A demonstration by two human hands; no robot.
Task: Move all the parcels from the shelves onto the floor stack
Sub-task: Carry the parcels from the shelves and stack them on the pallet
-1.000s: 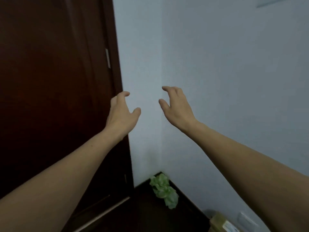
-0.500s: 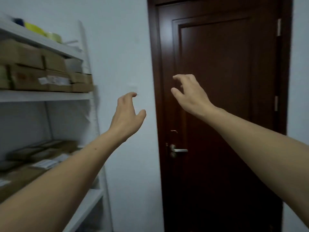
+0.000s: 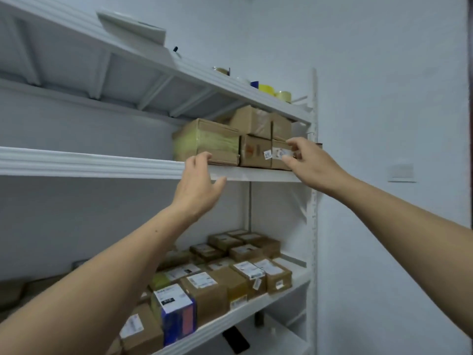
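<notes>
- Cardboard parcels [image 3: 202, 290] fill two shelves: a tight cluster at the right end of the middle shelf [image 3: 102, 162], and a crowded spread of smaller ones on the lower shelf [image 3: 281, 294]. The floor stack is out of view.
- In the upper cluster, a taped box [image 3: 212, 144] wrapped in yellowish tape stands on the left. A small box [image 3: 254, 153] and an end box [image 3: 280, 155] sit against it in a row, with upper boxes [image 3: 252, 121] stacked on those two.
- The left hand [image 3: 197, 187] holds nothing. Its fingers are loosely bent, with the fingertips at the taped box's lower front edge; I cannot tell if they touch.
- The right hand [image 3: 311, 163] is likewise empty, its thumb and forefinger spread wide across the labelled face of the end box.
- Handling, as a judgement: the board looks stiff with firm corners, so flat palms on opposite sides should hold well. The glossy tape may be slick, so bare cardboard or the underside is the safer purchase. Weight cannot be read from here.
- Risk: the upper boxes rest on the lower row, so drawing out a lower box first would likely tip them. Lifting from the top tier, or sliding the taped box out alone, looks safer.
- Tape rolls [image 3: 271, 89] line the top shelf, above the hands.
</notes>
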